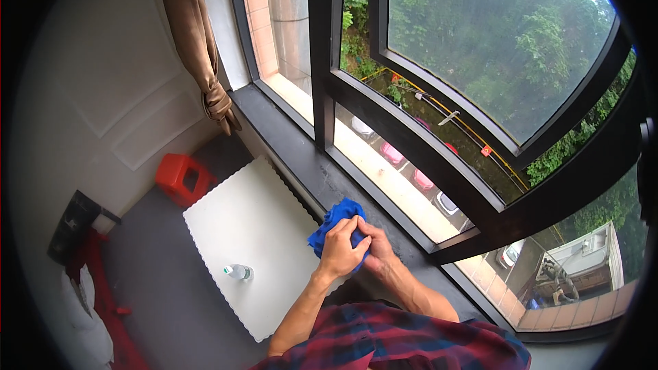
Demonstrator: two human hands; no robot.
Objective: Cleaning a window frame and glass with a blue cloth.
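I stand at the dark window sill (288, 144) with both hands bunched around a blue cloth (334, 225); my left hand (340, 250) closes over its top, fingers curled, while my right hand (375, 247) pinches its lower edge beside the black window frame (411, 140). By my reckoning I am folding the cloth for wiping; a flat pad comes next; the small bottle (238, 272) waits on the white table (240, 226).

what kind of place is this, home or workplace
Most likely a room in an upper-floor home. A dark windowsill under a black-framed window overlooks parked cars far below; a tied brown curtain, a white table and a red stool furnish it. Both hands press a blue cloth there.
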